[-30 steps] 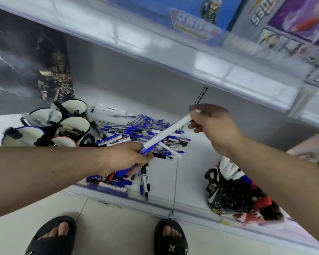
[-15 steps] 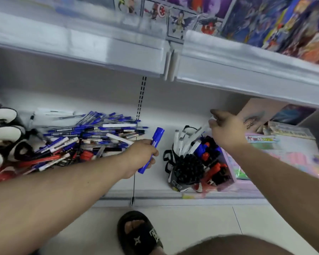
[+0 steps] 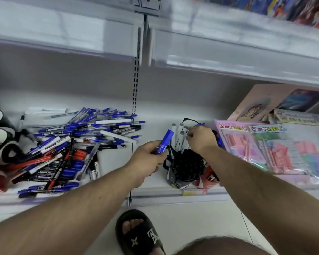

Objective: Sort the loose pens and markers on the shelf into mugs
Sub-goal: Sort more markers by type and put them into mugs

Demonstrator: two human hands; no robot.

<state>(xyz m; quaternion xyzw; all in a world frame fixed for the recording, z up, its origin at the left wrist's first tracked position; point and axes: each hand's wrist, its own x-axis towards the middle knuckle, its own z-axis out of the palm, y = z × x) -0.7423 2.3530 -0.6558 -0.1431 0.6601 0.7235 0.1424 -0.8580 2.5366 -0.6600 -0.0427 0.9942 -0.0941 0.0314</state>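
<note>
My left hand (image 3: 148,160) grips a thick blue marker (image 3: 165,141), held upright just left of the filled mugs. My right hand (image 3: 201,139) hovers over those mugs, its curled fingertips pinching the top of a white marker (image 3: 180,138) that stands among other white, grey-capped ones. In front of them a dark mug (image 3: 173,178) is packed with black-capped markers (image 3: 187,163). A loose pile of blue, black and red pens (image 3: 81,140) covers the left part of the shelf. Black-and-white mugs (image 3: 0,134) stand at the far left, partly cut off.
Pink stationery packs (image 3: 265,150) lie on the shelf right of the mugs, with picture cards (image 3: 256,107) leaning behind. The upper shelf's edge (image 3: 228,65) overhangs. My foot in a black sandal (image 3: 140,234) stands on the tiled floor below the shelf lip (image 3: 173,197).
The view swung right from the pen pile to the filled mugs. My right hand carried the white marker over and lowered it among the others; my left hand followed with the blue marker.
</note>
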